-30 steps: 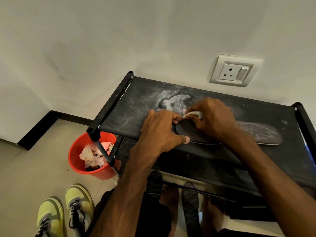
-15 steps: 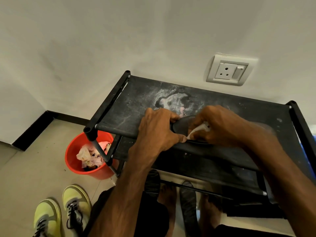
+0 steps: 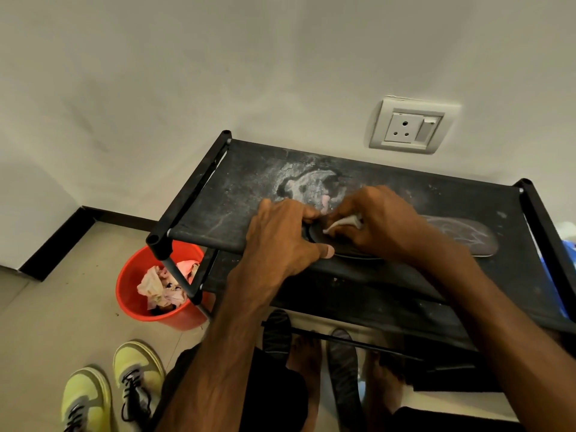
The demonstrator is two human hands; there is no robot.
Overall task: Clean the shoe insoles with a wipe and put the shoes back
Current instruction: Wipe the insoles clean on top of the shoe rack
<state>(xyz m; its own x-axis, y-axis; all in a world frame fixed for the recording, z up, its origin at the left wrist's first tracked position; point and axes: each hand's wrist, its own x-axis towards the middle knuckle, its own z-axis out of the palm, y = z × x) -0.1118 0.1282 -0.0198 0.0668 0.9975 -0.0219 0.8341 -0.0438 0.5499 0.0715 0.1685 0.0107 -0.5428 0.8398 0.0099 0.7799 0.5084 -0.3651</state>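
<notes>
While a pair of yellow-green lace-up sneakers (image 3: 137, 369) stands at lower left beside a red plastic bucket (image 3: 127, 288) of crumpled wipes (image 3: 159, 288), the left hand (image 3: 280, 241) curls round the left end of a dark flat insole (image 3: 461, 238) lying on the black fabric rack shelf (image 3: 230, 207) at centre right, and the right hand (image 3: 383, 222) pinches a white wipe (image 3: 344, 222) against it.

A plain off-white wall (image 3: 187, 88) runs behind, evenly and softly lit, with a white socket plate (image 3: 411, 126) set into it. Black skirting (image 3: 62, 235) edges the pale beige tiled floor (image 3: 56, 322). A low black shoe rack (image 3: 237, 194) stands against the wall, its fabric top smeared with whitish dust. A red bucket (image 3: 180, 321) sits by its left leg.
</notes>
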